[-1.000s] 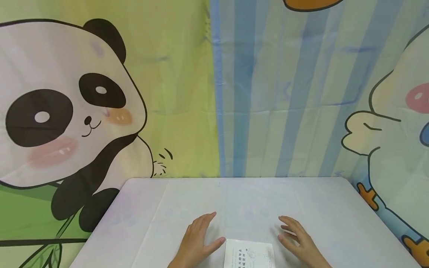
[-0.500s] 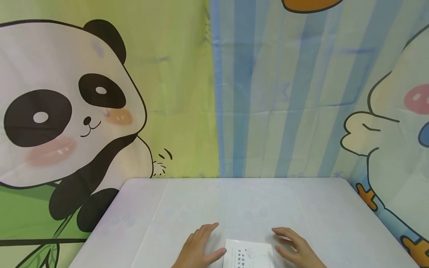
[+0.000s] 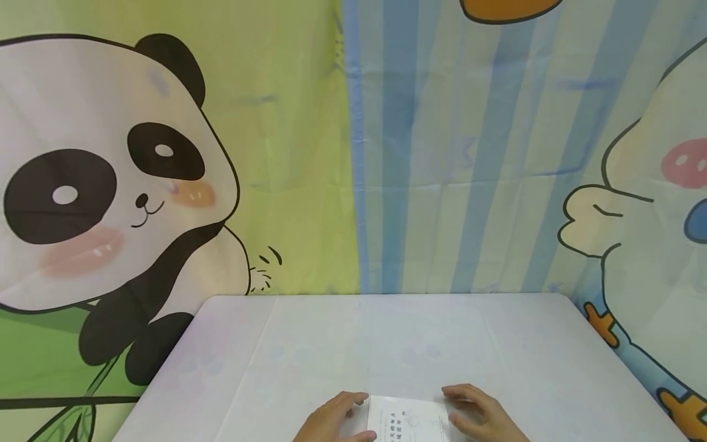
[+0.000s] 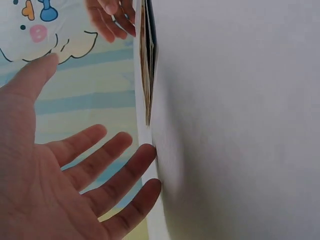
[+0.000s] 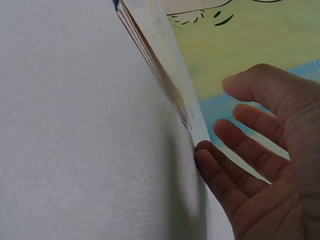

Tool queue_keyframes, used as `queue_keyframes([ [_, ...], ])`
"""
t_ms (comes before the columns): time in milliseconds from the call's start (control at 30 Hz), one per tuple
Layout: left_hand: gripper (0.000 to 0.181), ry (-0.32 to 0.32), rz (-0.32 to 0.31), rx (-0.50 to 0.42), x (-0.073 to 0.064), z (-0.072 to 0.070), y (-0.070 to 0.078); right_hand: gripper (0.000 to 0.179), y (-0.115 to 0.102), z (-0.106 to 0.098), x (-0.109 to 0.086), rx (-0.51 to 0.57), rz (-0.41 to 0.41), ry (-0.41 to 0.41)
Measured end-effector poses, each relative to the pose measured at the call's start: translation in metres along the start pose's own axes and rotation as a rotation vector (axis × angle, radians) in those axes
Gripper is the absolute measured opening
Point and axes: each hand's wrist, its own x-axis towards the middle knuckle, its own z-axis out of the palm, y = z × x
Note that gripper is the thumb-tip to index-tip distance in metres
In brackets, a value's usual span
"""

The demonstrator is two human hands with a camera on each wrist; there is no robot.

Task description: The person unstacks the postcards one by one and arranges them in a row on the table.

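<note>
A white book with dark printed characters lies flat on the white table, cut off by the lower edge of the head view. On its left is my left hand, thumb close to the cover's edge. My right hand hovers at the right side, fingers slightly bent. Seen edge-on in the left wrist view, the book shows its page edges, and the spread left fingers are apart from it. In the right wrist view the lower fingertips of the right hand come down to the tabletop near the book.
Behind the table hangs a printed cloth with a panda on the left and blue stripes in the middle. A white cartoon figure is printed on the right. The table's far edge meets the cloth.
Both hands have come lower and nearer to the book from its two sides. The book stays in place; the head view has shifted very slightly.
</note>
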Motion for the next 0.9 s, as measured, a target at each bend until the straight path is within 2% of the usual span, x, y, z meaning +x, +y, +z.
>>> queue_keyframes([
  [67, 0.065, -0.002, 0.068, 0.029, -0.002, 0.002, -0.005, 0.035, 0.002, 0.002, -0.001, -0.002, 0.000, -0.012],
  [167, 0.073, 0.032, 0.162, 0.123, -0.004, 0.005, -0.011, 0.037, 0.006, 0.004, -0.002, -0.036, -0.028, -0.021],
  [233, 0.083, 0.037, 0.177, 0.171, -0.004, 0.007, -0.015, 0.040, 0.009, 0.005, -0.003, -0.044, -0.055, -0.029],
  [333, 0.093, 0.026, 0.163, 0.186, -0.003, 0.009, -0.018, 0.047, 0.015, 0.005, -0.004, -0.045, -0.139, -0.038],
  [400, 0.094, 0.021, 0.167, 0.189, -0.001, 0.011, -0.021, 0.051, 0.019, 0.005, -0.004, -0.030, -0.171, -0.048],
  [467, 0.090, 0.038, 0.207, 0.217, 0.002, 0.014, -0.026, 0.054, 0.020, 0.004, -0.005, -0.018, -0.182, -0.059],
  [600, 0.082, 0.104, 0.312, 0.314, 0.005, 0.024, -0.036, 0.056, 0.018, 0.002, -0.006, -0.026, -0.158, -0.086],
  [667, 0.081, 0.134, 0.345, 0.343, 0.004, 0.026, -0.038, 0.056, 0.016, 0.001, -0.007, -0.030, -0.125, -0.104],
  [833, 0.078, 0.155, 0.357, 0.324, 0.004, 0.028, -0.043, 0.047, 0.014, -0.001, -0.008, 0.003, 0.008, -0.144],
  [900, 0.077, 0.151, 0.355, 0.309, 0.004, 0.029, -0.043, 0.044, 0.013, -0.001, -0.008, 0.024, 0.028, -0.152],
])
